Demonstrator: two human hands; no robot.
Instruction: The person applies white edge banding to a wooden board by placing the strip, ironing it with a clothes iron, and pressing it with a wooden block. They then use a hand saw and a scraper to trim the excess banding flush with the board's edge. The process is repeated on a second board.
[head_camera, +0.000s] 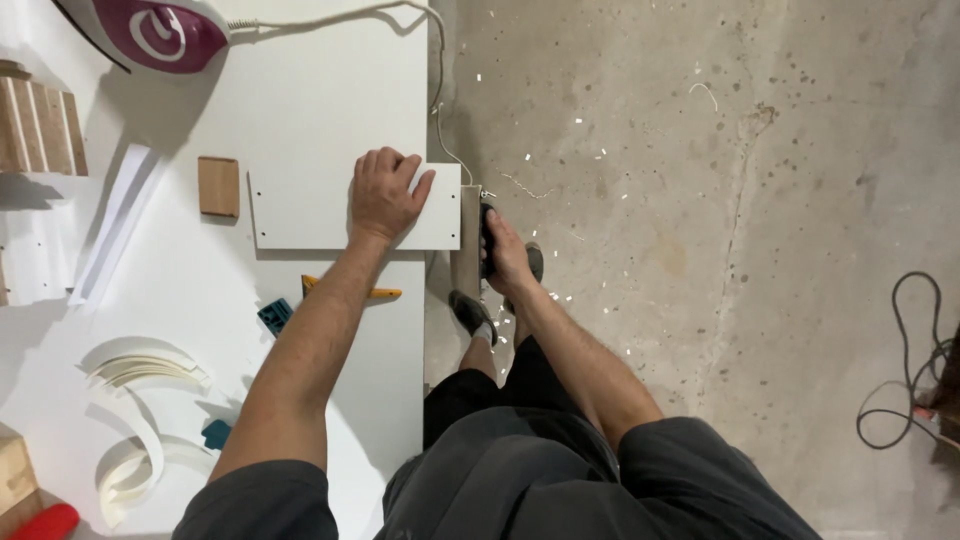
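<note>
White panel (300, 210), flat at the desk (300, 100) edge.
Stiff, smooth, likely light board; slides unless pinned. Left hand (385, 195) presses spread-flat on its right end; right hand (503, 252) closes on a dark tool (487, 240), probably a trimmer, at the panel's end edge.
</note>
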